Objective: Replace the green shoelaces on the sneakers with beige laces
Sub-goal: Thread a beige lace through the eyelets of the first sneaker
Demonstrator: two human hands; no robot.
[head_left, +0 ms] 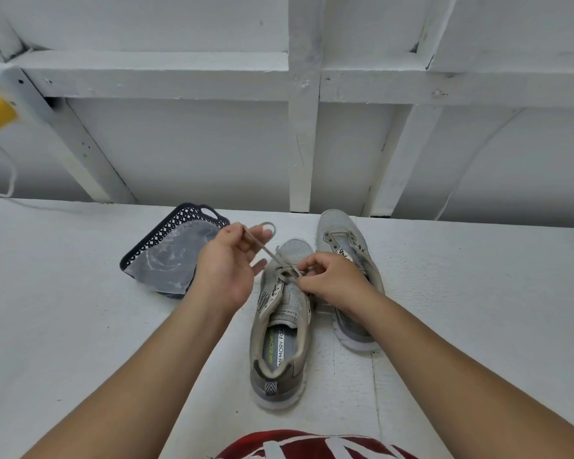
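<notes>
Lacing near sneaker on surface

Threading lace (269,252) through near sneaker (280,329). Left hand (227,263) pinching lace end, pulling taut for slack. Right hand (332,279) fingers curled at eyelets, guiding. Far sneaker (342,240) unlaced, just beside.

Two sneakers sit side by side on the table (80,326) in front of you, the near sneaker (280,329) on the left and the far sneaker (345,260) just to its right and further back, with the basket (146,250) to their left holding a plastic bag (173,260).
</notes>
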